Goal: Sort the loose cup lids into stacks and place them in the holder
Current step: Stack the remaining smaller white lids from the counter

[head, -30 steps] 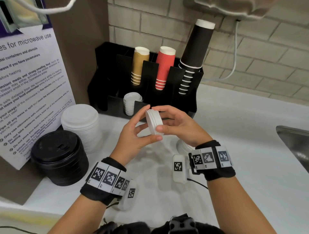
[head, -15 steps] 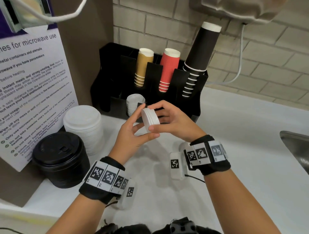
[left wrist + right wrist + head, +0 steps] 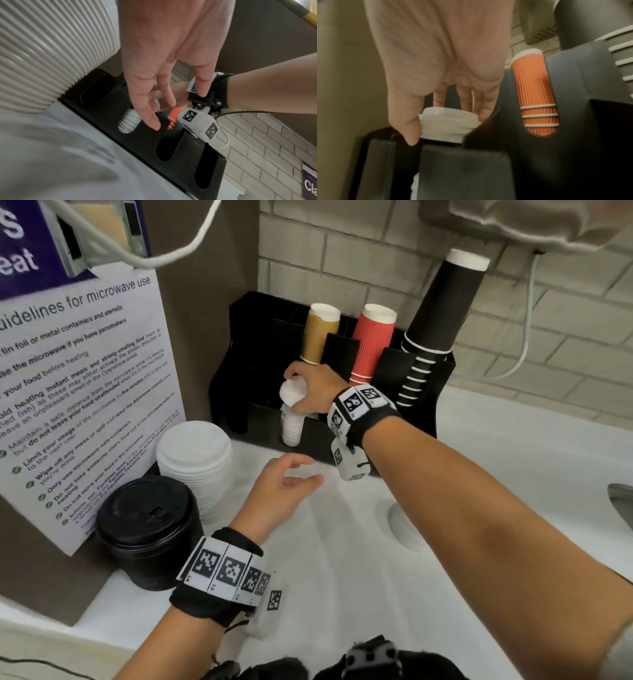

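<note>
- While the right hand pinches small white lids above the holder slot's stack, a tilt could jam them.
- Nearer, the left hand hovers relaxed, holding nothing, so nothing steadies the holder.

Lid stacks left of holder, on counter

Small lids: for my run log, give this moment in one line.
right hand grips small lids | over stack in holder | left hand open, free
</note>
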Tool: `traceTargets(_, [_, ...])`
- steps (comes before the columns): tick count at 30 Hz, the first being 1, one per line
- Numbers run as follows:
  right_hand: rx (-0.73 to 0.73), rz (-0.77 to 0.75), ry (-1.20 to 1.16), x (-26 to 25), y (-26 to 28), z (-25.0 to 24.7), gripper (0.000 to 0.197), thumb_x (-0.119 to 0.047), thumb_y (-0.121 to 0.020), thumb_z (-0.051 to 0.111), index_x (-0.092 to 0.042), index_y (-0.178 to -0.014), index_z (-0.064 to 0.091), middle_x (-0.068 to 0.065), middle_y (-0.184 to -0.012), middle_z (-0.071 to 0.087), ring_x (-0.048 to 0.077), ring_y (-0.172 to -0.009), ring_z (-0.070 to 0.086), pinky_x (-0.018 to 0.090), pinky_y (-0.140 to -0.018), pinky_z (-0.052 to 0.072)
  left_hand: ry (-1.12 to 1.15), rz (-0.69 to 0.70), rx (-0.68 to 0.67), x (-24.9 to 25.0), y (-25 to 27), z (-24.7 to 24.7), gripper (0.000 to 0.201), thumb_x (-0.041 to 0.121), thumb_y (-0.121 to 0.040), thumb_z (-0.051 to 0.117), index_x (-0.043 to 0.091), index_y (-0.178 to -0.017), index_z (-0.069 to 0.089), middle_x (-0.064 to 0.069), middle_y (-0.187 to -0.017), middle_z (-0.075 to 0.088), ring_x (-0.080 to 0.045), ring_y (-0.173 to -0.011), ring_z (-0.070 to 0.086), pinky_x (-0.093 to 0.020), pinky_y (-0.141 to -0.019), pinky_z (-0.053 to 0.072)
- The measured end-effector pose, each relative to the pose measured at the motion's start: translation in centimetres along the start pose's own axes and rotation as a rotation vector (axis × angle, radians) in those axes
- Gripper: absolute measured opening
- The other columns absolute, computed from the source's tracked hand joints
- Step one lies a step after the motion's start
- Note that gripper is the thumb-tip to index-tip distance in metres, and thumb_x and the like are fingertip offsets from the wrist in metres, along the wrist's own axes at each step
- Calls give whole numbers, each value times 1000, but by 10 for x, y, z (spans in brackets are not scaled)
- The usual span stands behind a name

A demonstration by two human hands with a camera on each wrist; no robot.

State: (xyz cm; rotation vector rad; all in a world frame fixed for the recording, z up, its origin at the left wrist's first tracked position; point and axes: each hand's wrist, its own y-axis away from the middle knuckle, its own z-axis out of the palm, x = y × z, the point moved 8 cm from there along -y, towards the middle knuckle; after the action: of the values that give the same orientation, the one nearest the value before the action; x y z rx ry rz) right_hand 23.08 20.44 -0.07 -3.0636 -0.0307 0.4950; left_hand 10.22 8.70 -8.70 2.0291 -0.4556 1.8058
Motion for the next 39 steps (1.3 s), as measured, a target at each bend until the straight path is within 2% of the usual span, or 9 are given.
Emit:
traceTargets(6, [-132, 37, 163, 3, -14, 30, 69, -19, -72, 74, -17, -135, 45, 15, -115, 57, 30, -102, 58, 36, -77, 53, -4, -20, 5, -1, 0, -5, 24, 26, -87, 69, 27, -110, 63, 1, -125, 54, -15, -105, 60, -29, -89, 50])
traceTargets(10, [-107, 43, 220, 4, -12, 34, 70, -19, -72, 73, -16, -135, 45, 15, -115, 56, 30, -101, 58, 31, -69, 46, -9, -25, 6, -1, 0, -6, 23, 26, -88, 69, 28, -110, 63, 2, -124, 54, -16, -107, 60, -30, -89, 51])
traceTargets(17, [-116, 79, 468, -3, -2, 42, 82, -24, -74, 78, -20, -143, 33, 16, -133, 38, 37, -108, 54, 40, -74, 49, -9, -25, 3, 0, -1, -5, 25, 27, -88, 69, 28, -112, 63, 3, -125, 55, -14, -106, 60, -28, -89, 50])
traceTargets(21, [-9, 102, 585, -9, 2, 41, 64, -25, -82, 70, -12, -137, 39, 11, -125, 53, 30, -114, 52, 34, -83, 41, 0, -21, 0, -2, -1, -5, 23, 27, -88, 69, 29, -110, 63, 3, -125, 55, -15, -107, 60, -31, -92, 51])
traceTargets(25, [-35, 120, 591, -12, 5, 53, 49, -21, -85, 67, -6, -128, 49, 12, -126, 50, 28, -115, 49, 33, -85, 43, 3, -9, 2, -3, -2, -4, 23, 27, -87, 69, 28, -109, 63, 0, -126, 56, -17, -107, 60, -38, -97, 51])
traceTargets(30, [-89, 150, 339, -10, 16, 39, 47, -31, -87, 64, -3, -123, 54, 18, -132, 40, 33, -119, 40, 33, -88, 43, 5, -4, 7, -3, -1, -5, 19, 27, -88, 68, 32, -106, 63, 3, -124, 56, -16, -105, 60, -34, -90, 53])
traceTargets(34, [25, 175, 76, -1, 40, -1, 47, -37, -88, 62, -1, -117, 57, 19, -124, 46, 31, -112, 48, 33, -94, 43, 11, -4, 3, -1, 1, -5, 17, 27, -89, 67, 33, -104, 63, 6, -121, 57, -13, -103, 60, -31, -83, 52])
traceTargets(37, [137, 178, -134, 19, 78, -30, 46, -29, -88, 66, -1, -123, 59, 14, -110, 62, 22, -102, 58, 16, -78, 43, 29, -12, 2, 1, 3, -5, 15, 23, -90, 67, 30, -103, 65, 5, -118, 61, -15, -100, 61, -40, -86, 53])
traceTargets(39, [93, 217, -173, 42, 108, -38, 39, -28, -87, 68, -6, -119, 64, 5, -98, 65, 14, -88, 59, 8, -63, 40, 41, -5, 4, 3, 5, -5, 15, 20, -90, 66, 28, -102, 66, 3, -113, 63, -17, -95, 61, -39, -82, 51])
